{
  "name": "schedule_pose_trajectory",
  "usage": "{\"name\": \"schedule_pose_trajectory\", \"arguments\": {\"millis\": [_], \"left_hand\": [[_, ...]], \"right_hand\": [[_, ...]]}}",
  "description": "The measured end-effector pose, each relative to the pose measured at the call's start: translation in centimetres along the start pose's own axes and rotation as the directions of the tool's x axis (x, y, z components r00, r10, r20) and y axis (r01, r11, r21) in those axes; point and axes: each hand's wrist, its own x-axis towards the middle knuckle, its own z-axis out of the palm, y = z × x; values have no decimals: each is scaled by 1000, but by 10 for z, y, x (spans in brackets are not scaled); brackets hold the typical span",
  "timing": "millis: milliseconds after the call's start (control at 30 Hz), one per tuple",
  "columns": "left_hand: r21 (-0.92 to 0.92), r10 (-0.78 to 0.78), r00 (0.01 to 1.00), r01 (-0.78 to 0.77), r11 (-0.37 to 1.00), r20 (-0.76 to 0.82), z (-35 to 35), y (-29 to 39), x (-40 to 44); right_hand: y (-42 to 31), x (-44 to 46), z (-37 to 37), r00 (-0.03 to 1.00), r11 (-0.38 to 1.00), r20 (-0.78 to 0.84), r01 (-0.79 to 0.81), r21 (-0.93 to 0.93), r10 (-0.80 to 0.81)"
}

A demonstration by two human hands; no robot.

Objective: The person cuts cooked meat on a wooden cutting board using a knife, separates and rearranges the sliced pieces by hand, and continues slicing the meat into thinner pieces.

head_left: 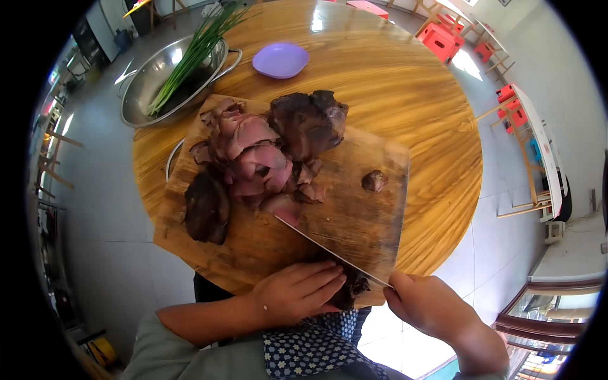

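On the wooden cutting board [373, 218], my left hand [301, 288] presses its fingers down on a dark piece of cooked meat [354, 290] at the near edge; the hand covers part of that piece. My right hand [418, 301] is closed around the handle of a knife [334, 253]. The blade runs along the meat just beyond my left fingertips, its tip pointing to the far left. Pink meat slices [253, 149] lie heaped on the board's far left. Around them are a large dark block of meat [307, 123] and another dark piece [206, 209]. A small meat chunk [374, 181] sits at the right.
A round wooden table [437, 126] carries the board. At its far left stands a metal basin [142, 95] with long green stalks [190, 63], beside a purple plate [280, 60]. Red stools [437, 41] and a white table [544, 145] stand to the right.
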Motion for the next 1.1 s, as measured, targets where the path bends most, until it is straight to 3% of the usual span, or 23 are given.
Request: {"name": "schedule_pose_trajectory", "arguments": {"millis": [100,233,333,467,700,900,1100], "left_hand": [[16,5,999,-4,1000,-42,2,2,-2],[33,16,999,-14,999,-46,4,3,-1],[68,37,999,-35,997,-32,2,5,-2],[94,41,999,-38,995,-26,4,4,-5],[107,50,998,-46,993,-34,5,4,-6],[53,59,996,-56,997,-63,8,0,-7],[18,46,998,-45,999,-44,9,-4,-9]], "right_hand": [[2,14,10,976,987,-150,156,-25,-158],[19,-8,-6,951,995,-299,96,33,-81],[17,-42,-16,947,995,-321,58,79,-30],[14,-56,1,958,997,-277,74,-35,-81],[11,-56,16,949,991,-284,126,-50,-135],[5,-74,3,985,986,-171,-25,-164,-3],[2,-58,-19,998,991,-55,-9,-134,1]]}}
